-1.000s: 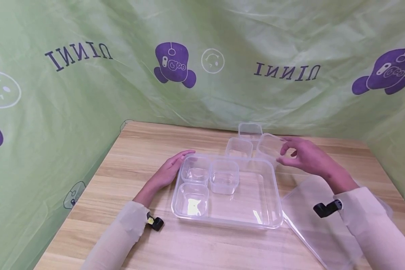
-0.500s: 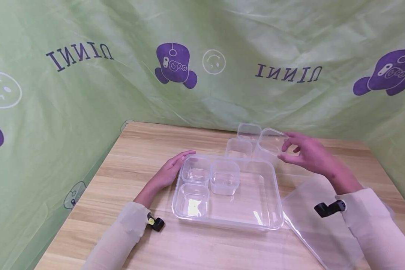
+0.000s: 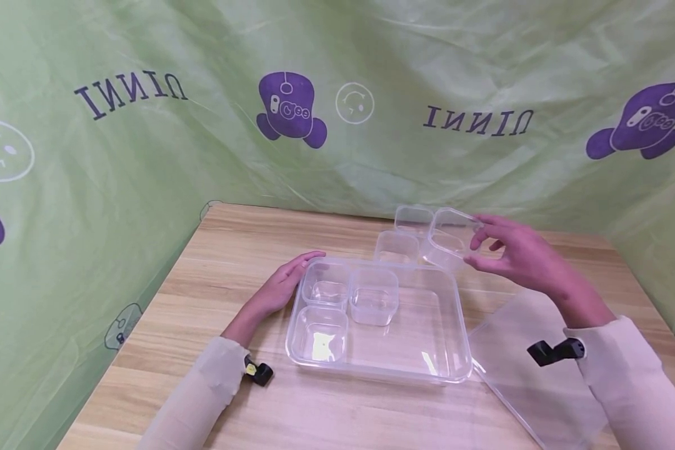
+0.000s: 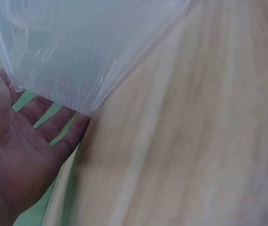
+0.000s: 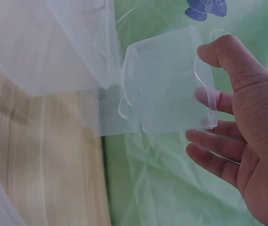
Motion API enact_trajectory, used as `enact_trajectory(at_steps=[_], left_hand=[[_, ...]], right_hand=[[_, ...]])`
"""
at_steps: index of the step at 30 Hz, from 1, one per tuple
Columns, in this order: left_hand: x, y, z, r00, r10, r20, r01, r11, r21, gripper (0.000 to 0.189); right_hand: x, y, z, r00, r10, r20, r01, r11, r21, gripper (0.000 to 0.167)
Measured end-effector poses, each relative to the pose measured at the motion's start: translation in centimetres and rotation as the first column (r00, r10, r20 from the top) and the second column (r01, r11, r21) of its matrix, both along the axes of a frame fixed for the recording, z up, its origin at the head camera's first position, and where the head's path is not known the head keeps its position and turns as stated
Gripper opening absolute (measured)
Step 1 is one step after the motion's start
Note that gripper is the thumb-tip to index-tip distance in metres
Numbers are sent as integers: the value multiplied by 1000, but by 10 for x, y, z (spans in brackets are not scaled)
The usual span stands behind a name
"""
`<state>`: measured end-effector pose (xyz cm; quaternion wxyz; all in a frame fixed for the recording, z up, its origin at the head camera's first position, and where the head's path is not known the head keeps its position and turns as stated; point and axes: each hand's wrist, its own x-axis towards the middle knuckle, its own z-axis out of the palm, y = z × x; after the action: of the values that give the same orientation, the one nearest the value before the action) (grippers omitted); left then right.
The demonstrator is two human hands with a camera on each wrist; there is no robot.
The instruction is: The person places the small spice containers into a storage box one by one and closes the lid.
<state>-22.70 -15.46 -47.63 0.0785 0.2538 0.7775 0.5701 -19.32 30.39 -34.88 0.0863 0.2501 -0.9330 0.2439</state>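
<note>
A large clear plastic box stands on the table, with 3 small clear cups in its left part: a rear-left cup, a front-left cup and a middle cup. My left hand rests its straight fingers against the box's left rear corner; the left wrist view shows them along the box wall. With thumb and fingers, my right hand pinches the rim of another small clear cup, which is tilted above the table behind the box's right rear corner.
Two more small cups, a rear cup and a nearer cup, stand behind the box. A flat translucent lid lies to the right, partly under my right forearm. A green printed curtain hangs behind the wooden table.
My right hand has raised and tilted the cup slightly, moving it a little up and away. My left hand and the box have stayed in place.
</note>
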Motion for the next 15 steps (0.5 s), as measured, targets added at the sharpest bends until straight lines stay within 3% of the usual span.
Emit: enact_trajectory(at_steps=[7, 15], left_hand=[[0, 0, 0, 1000, -3, -2, 3, 1000, 1, 45], [1, -1, 1, 1000, -6, 10, 6, 1000, 16, 45]], right_hand=[[9, -8, 6, 996, 53, -77, -51, 998, 27, 21], [23, -18, 8, 966, 137, -217, -130, 990, 48, 29]])
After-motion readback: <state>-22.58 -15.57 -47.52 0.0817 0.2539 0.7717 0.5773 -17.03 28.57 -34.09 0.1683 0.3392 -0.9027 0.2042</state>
